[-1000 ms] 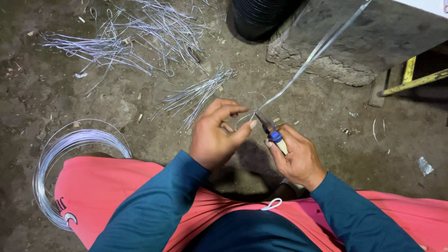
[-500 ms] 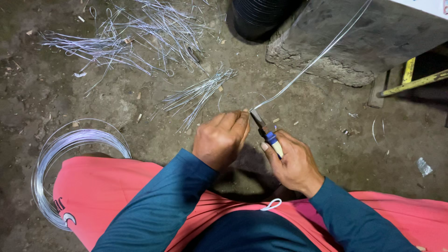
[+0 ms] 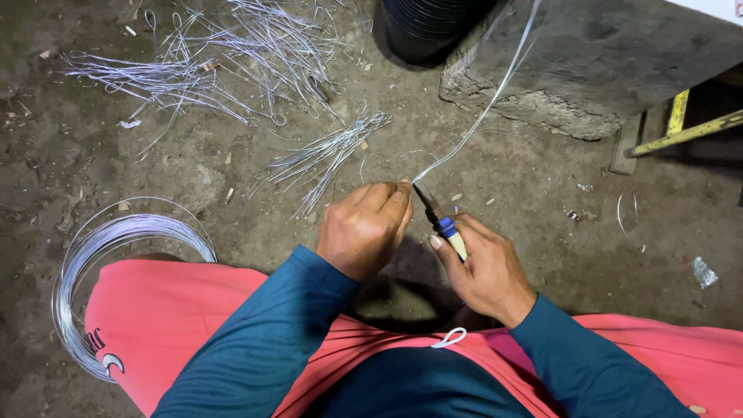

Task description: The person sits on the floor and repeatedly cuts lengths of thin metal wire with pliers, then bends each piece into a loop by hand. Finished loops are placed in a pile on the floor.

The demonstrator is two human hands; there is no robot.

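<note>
My left hand point(image 3: 365, 228) is closed around the near end of a bundle of thin silver wires point(image 3: 484, 114) that runs up and away to the right. My right hand point(image 3: 486, 267) grips pliers point(image 3: 438, 219) with blue and pale handles. The plier jaws meet the wires right beside my left fingertips. Both hands are over the dirt floor, just in front of my knees in pink shorts point(image 3: 193, 310).
A coil of silver wire point(image 3: 93, 255) lies on the ground at left. Heaps of cut wire pieces point(image 3: 232, 54) and a smaller bunch point(image 3: 325, 155) lie ahead. A concrete block point(image 3: 588, 62), a black ribbed roll point(image 3: 433, 23) and a yellow frame point(image 3: 681, 128) stand beyond.
My left hand has curled tighter over the wire end and shifted slightly. The pliers have moved in against the wires at my left fingertips.
</note>
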